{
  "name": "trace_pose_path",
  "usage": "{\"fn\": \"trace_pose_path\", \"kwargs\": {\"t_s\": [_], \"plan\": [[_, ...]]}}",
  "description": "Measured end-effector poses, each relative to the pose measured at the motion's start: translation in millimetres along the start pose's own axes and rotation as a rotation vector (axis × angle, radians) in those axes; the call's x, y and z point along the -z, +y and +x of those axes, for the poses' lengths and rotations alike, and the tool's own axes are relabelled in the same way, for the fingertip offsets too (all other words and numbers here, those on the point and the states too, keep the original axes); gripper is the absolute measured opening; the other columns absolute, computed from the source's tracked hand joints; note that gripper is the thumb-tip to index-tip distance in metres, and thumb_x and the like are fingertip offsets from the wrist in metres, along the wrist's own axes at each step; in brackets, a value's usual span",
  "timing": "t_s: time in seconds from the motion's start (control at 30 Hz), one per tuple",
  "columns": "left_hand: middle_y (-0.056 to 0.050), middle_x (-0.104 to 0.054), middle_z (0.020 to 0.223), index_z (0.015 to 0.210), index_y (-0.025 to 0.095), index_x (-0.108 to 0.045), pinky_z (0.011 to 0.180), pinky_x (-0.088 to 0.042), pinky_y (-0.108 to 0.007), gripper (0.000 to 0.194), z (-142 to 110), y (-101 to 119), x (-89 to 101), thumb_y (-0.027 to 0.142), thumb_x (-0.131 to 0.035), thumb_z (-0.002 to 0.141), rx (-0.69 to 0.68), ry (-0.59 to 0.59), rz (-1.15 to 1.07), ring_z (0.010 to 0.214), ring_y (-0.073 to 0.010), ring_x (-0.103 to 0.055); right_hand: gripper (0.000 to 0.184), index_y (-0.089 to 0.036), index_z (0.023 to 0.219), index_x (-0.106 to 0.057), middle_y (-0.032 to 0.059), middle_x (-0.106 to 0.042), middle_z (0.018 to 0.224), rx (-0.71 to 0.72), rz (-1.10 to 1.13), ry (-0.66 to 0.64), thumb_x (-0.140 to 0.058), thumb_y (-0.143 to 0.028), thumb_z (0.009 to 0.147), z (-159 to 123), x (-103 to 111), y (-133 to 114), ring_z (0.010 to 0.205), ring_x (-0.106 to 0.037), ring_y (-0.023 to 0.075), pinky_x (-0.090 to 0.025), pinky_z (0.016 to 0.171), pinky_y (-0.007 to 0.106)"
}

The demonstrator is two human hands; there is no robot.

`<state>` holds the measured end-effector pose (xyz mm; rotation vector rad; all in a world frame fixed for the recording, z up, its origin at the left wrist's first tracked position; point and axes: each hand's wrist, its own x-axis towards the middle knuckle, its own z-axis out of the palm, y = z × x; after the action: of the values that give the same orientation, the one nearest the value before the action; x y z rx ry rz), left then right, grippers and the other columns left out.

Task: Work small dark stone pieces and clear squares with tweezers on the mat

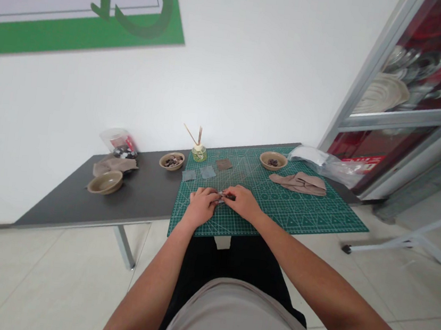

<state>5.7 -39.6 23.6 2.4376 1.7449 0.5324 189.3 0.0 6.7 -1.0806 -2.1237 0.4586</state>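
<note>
- Over the green mat (311, 213), right hand (242, 200) pinches a small dark object (232, 197).
- Left hand (201, 206) touches a pale piece (220, 200); its exact grip is unclear.

Mat (307, 213) on table (136, 200); bottle (199, 155) between bowls (172, 169).

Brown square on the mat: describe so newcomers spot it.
Find the green cutting mat on the dark table. Right of the stick-filled bottle lies the brown square. It alone is brown; its row's middle square and left square are pale grey.
</note>
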Motion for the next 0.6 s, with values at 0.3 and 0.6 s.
{"fn": "trace_pose_path", "kwargs": {"t_s": [0.3, 0.6], "plan": [[-0.005, -0.065, 0.119, 0.107, 0.024, -0.065, 0.089, -0.037, -0.042, 0.022, -3.2, 4.4, -4.6, 0.024, -0.049, 0.091, 0.06, 0.08, 0.016, 0.11, -0.0243, -0.049, 0.004, -0.02, 0.081, -0.071, 0.003, -0.071, 0.085, 0.02, -0.074, -0.071, -0.068, -0.021, 0.083, 5.2, -1.9, -2.0, 0.086, -0.061, 0.0187, -0.043, 0.081, 0.031], [-0.008, -0.063, 0.113, 0.107, 0.026, -0.068, 0.089, -0.038, -0.043, 0.027, -3.3, 9.1, -0.6, 0.028, -0.045, 0.093, 0.141, 0.015, 0.092, 0.107, -0.0258, -0.047, 0.008, -0.018, 0.079, -0.07, 0.0045, -0.07, 0.085, 0.034, -0.191, -0.108, -0.066, -0.02, 0.086, 9.2, -5.0, -6.1, 0.088, -0.059, 0.0191, -0.041, 0.082, 0.031]]}}
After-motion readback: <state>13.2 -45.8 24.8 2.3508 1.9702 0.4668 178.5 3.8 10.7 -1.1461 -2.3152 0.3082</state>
